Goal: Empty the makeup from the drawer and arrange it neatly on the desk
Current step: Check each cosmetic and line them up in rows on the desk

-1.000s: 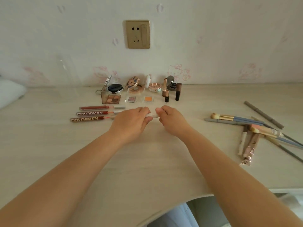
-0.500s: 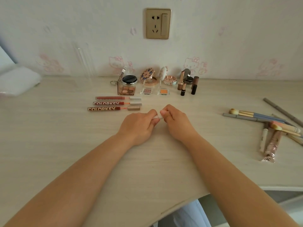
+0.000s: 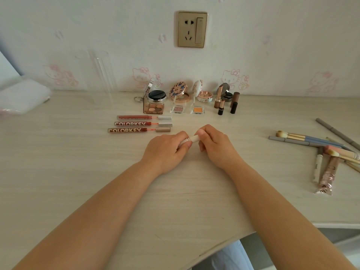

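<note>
With our left hand (image 3: 165, 151) and right hand (image 3: 213, 145) both pinching the white tube (image 3: 191, 139), we should lay it parallel beneath the lip glosses (image 3: 139, 130).

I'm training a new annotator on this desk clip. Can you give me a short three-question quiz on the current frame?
1. True or false: both hands grip the small white tube.
2. How many lip gloss tubes lie in the row left of the hands: A two, B three, C five?
3. Fill in: the brushes lie in a loose pile on the desk's ____ side.

Key
1. True: the left hand and right hand each hold one end.
2. B.
3. Right.
</note>
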